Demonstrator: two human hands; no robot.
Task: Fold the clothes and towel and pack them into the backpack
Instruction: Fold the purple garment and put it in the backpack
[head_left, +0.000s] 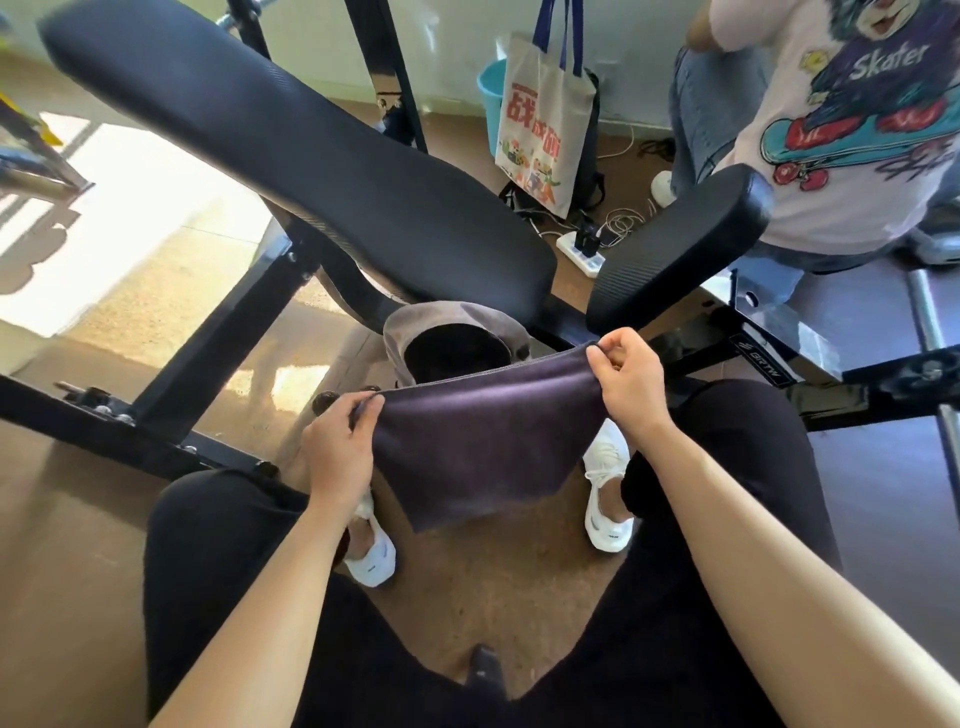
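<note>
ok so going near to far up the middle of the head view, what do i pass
towel, pinched by left hand and right hand → open backpack → black bench pad → tote bag

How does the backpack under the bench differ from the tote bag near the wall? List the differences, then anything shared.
The backpack is plain grey-brown; the tote bag is cream with red characters and cartoons. The backpack gapes open, dark inside; the tote bag looks flat, blue straps running upward. Both are soft bags.
</note>
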